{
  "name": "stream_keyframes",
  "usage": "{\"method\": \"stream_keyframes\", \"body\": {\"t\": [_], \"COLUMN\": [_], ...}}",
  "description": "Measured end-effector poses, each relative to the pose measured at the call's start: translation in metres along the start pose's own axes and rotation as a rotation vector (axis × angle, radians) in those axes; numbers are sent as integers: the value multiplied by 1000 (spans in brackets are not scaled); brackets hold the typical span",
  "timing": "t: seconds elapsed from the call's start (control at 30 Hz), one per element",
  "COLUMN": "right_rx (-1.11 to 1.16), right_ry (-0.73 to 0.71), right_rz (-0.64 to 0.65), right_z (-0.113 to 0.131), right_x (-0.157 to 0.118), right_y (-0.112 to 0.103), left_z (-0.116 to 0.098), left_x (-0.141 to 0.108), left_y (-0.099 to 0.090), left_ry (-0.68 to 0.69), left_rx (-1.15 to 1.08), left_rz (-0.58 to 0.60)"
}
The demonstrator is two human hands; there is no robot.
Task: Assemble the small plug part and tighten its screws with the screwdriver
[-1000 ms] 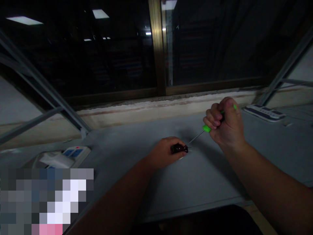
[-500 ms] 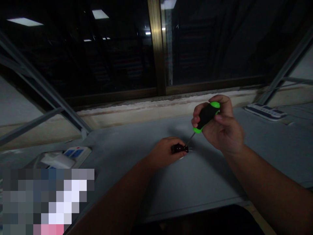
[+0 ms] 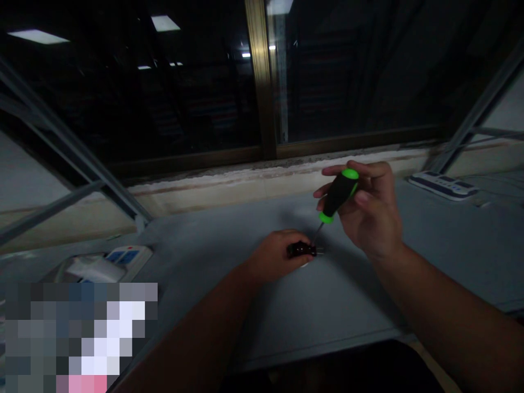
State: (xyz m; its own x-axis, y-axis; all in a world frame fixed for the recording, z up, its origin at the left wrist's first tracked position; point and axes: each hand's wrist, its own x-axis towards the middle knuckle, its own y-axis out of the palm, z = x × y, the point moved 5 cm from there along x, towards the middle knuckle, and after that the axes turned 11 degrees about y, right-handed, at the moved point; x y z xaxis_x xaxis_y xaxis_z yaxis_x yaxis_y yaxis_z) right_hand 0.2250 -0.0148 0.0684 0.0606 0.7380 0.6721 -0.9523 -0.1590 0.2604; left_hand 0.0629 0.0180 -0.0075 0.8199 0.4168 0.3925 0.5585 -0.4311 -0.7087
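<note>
My left hand [image 3: 275,255] is closed around a small, glossy dark electrical plug [image 3: 301,249], low over the table. Thin metal prongs stick out of the plug toward the right. A small white bit shows under my left fingers, too little of it to name. My right hand [image 3: 370,210] holds a screwdriver [image 3: 338,196] with a black and bright green handle, its thumb against the handle and some fingers loosened. The screwdriver slants down to the left, and its metal shaft meets the plug near my left fingertips. The very tip is hidden.
The grey table [image 3: 196,240] runs to a rough sill under a dark window [image 3: 184,109]. A power strip [image 3: 442,185] lies at the back right. Another power strip [image 3: 137,256] with a white adapter [image 3: 96,268] is at left. Metal frame legs [image 3: 118,199] flank the table.
The screwdriver's handle has swung a little left and more upright. My right fingers have loosened and stretched out around it. My left hand and the plug have stayed in place.
</note>
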Motion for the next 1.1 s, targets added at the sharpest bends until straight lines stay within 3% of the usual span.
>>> {"method": "stream_keyframes", "body": {"t": [0.1, 0.3, 0.5, 0.57, 0.73, 0.97, 1.1], "right_rx": [-46, -236, -6, -65, -215, -48, -133], "right_ry": [45, -112, 99, 88, -114, 54, -36], "right_rz": [57, -169, 130, 109, -74, 113, 21], "right_z": [-2, 5, -2, -1, 6, 4, 5], "right_x": [0, -1, -2, -2, -2, -7, -3], "right_y": [4, -1, 9, 11, 5, 11, 9], "left_z": [1, 3, 2, 2, 3, 2, 3], "left_x": [0, -1, -1, -1, -1, 0, -1], "left_y": [0, 1, 0, 1, 1, 0, 1], "left_ry": [3, -18, -14, -15, -30, -33, -27], "left_rx": [-8, -6, -17, -20, -32, -50, -55], "left_rz": [-6, 1, 14, 19, 12, 9, 18]}}
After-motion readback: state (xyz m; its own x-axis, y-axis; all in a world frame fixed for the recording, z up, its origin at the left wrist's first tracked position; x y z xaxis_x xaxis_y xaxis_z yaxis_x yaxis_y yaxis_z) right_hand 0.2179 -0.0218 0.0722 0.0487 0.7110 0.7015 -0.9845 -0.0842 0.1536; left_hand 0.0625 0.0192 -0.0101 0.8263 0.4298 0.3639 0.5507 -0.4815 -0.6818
